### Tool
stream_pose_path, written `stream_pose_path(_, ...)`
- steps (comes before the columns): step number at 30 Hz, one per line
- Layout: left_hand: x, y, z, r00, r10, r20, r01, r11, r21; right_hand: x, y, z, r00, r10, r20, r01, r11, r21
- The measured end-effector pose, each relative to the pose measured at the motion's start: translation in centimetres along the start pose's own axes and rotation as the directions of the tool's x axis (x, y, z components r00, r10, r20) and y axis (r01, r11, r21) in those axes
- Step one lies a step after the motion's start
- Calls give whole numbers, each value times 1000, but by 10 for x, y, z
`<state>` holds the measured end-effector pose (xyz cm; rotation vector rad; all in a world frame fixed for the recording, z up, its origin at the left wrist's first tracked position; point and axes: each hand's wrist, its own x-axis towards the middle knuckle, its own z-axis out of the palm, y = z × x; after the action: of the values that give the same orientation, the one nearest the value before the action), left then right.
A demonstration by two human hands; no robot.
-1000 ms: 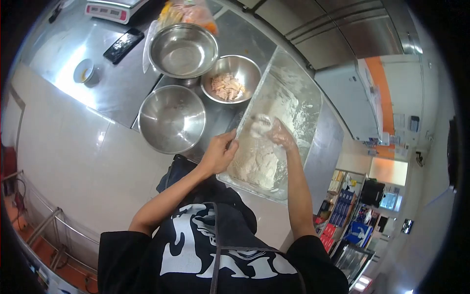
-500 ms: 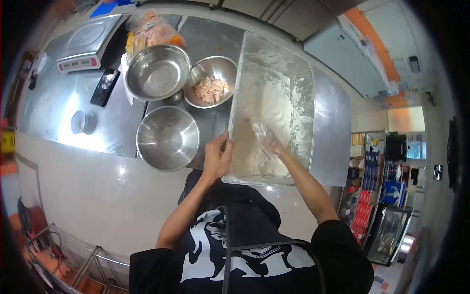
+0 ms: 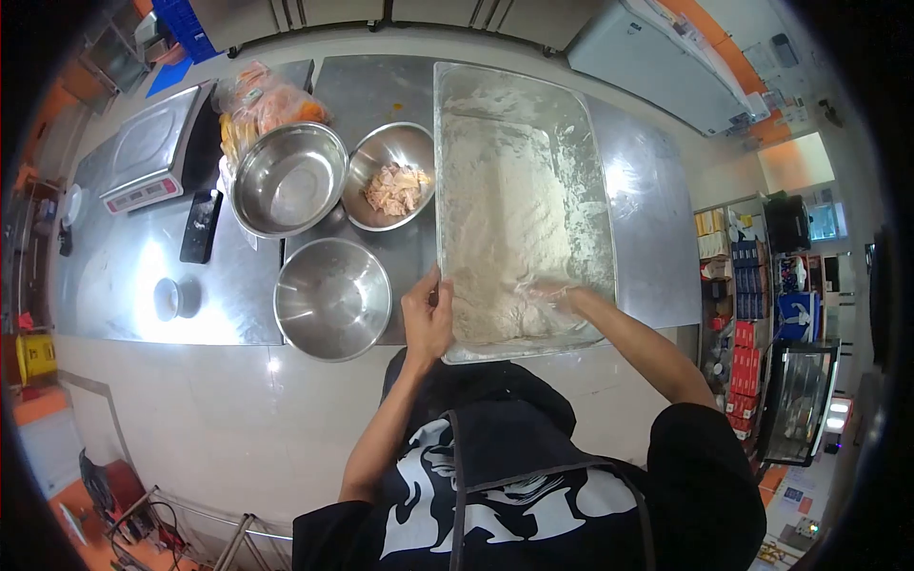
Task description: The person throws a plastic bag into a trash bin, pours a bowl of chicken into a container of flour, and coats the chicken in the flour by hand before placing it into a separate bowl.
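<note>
A deep metal tray (image 3: 602,190) lies on the steel table, its bottom covered with pale flour (image 3: 500,209) and its walls dusted white. My left hand (image 3: 427,314) is closed on the tray's near left rim, thumb up along the edge. Inside the tray, near its front, my right hand (image 3: 552,293) is low in the flour, in a clear plastic glove. Blur and flour hide its fingers. Left of the tray, a steel bowl (image 3: 365,205) holds pale, pinkish raw-looking pieces (image 3: 397,189).
Two more steel bowls stand left, one behind (image 3: 249,205) and one at the front edge (image 3: 333,347). Farther left are a digital scale (image 3: 148,147), a phone (image 3: 200,226), a small white cup (image 3: 168,299) and a plastic bag of orange food (image 3: 276,103). Shelves (image 3: 747,285) stand right.
My right hand has moved toward me and a little right through the flour. My left hand stays on the rim. The camera view has shifted slightly.
</note>
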<state>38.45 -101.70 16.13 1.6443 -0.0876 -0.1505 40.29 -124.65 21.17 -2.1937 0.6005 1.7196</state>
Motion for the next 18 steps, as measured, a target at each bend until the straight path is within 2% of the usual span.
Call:
stream_pose_path(1,-1,-3,2,998,54,-38,-54,998,-12,28,3,19,971,-222,-90,231,967,111)
stream_pose_path(2,-2,-1,1,998,57,-29,-57,998,-5,50,6,32,886,-416,-202,453,870,196)
stream_pose_path(3,-2,3,0,1000,19,-18,-19,1000,1,71,3,41,803,-538,-256,594,755,279)
stream_pose_path(4,-2,6,0,1000,-17,-7,17,1000,6,89,-4,48,759,-594,-266,650,661,376)
stream_pose_path(6,-2,2,2,1000,2,-21,-2,1000,-14,113,-16,57,728,-625,-282,660,530,532)
stream_pose_path(8,-2,0,3,999,19,-37,-20,999,-34,127,-16,60,718,-625,-305,650,448,614)
stream_pose_path(10,-2,-1,3,999,33,-42,-34,999,-10,138,-10,56,703,-608,-367,673,405,619)
stream_pose_path(13,-2,1,1,997,66,-37,-66,998,-12,160,-1,30,632,-572,-522,767,365,528)
stream_pose_path(14,-2,1,0,997,65,-38,-65,998,-3,143,-8,24,630,-577,-520,767,359,532)
stream_pose_path(16,-3,3,2,997,56,-52,-58,997,-44,76,-22,3,436,-605,-666,859,59,509)
stream_pose_path(17,-1,-11,2,999,42,-25,-43,998,-39,68,-16,-5,434,-601,-671,860,55,507)
stream_pose_path(18,-1,-12,2,999,45,-18,-46,998,-39,61,-2,-12,535,-608,-587,821,211,530)
